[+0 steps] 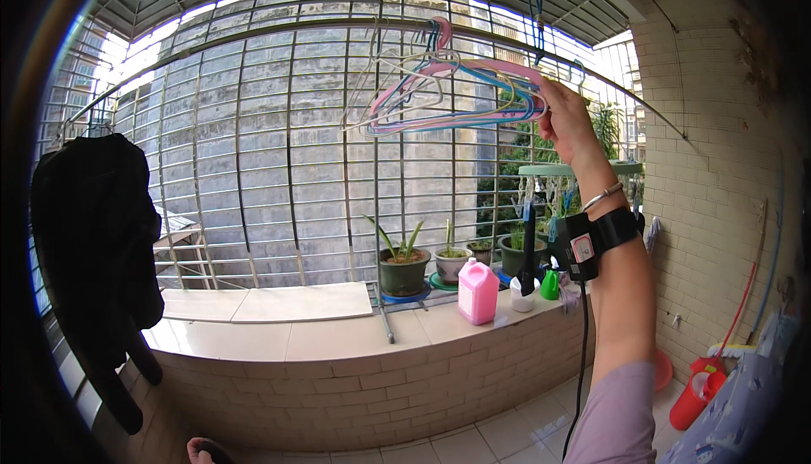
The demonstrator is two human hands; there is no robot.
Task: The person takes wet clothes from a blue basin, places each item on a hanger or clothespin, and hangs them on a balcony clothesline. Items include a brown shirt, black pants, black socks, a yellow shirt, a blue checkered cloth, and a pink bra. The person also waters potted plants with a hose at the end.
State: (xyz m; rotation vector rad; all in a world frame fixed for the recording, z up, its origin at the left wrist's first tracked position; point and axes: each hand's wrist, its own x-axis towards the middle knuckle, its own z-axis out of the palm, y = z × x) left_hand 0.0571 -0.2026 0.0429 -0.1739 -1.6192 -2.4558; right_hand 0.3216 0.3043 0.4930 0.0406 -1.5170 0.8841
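Observation:
My right hand is raised to the right end of a bunch of clothes hangers, its fingers closed on the corner of a pink clothes hanger. Blue hangers and white hangers crowd beside it. They hang by their hooks from a metal rod. A black band with a small box and a cable is strapped round my right forearm. At the lower edge, a small patch of skin beside something dark looks like part of my left hand; its fingers cannot be made out.
Black clothing hangs at the left. Potted plants, a pink jug and a green spray bottle stand on the tiled ledge before the window bars. A green clip hanger hangs behind my forearm. A red container stands lower right.

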